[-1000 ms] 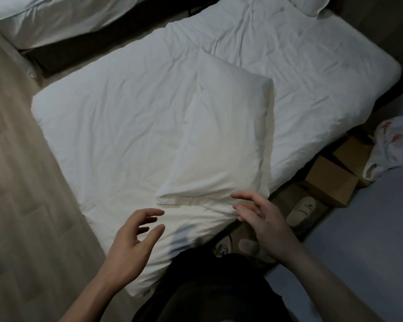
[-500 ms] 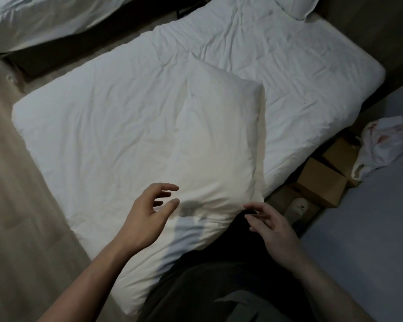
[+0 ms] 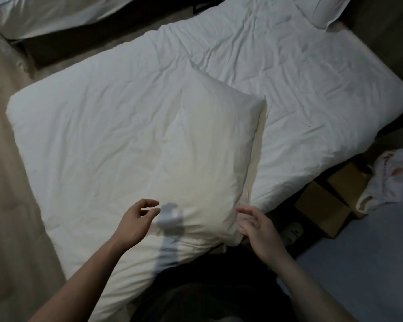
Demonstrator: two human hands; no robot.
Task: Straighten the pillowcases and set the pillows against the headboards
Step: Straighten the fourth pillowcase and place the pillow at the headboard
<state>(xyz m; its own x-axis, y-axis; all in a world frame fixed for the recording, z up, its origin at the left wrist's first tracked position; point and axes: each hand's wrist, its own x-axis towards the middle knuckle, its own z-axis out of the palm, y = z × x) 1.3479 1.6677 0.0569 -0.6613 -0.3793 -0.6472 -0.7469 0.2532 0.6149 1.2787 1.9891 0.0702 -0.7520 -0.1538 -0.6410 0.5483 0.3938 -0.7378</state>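
A white pillow (image 3: 209,159) lies lengthwise on the white duvet (image 3: 91,135) of the near bed, its near end toward me. My left hand (image 3: 135,220) hovers over the pillow's near left part with fingers loosely curled and holds nothing. At the pillow's near right corner, my right hand (image 3: 257,228) has relaxed, spread fingers touching or almost touching the fabric, gripping nothing. A second white pillow (image 3: 321,10) lies at the far end of the bed, cut off by the top edge.
Another bed with white bedding (image 3: 44,12) stands at the top left across a dark gap. Cardboard boxes (image 3: 321,210), a white plastic bag (image 3: 391,180) and a slipper (image 3: 293,231) sit on the floor to the right. Wooden floor (image 3: 7,205) runs along the left.
Both hands have moved forward toward the pillow's near end; the left now sits over it and the right has come up to its near right corner. The view has shifted closer.
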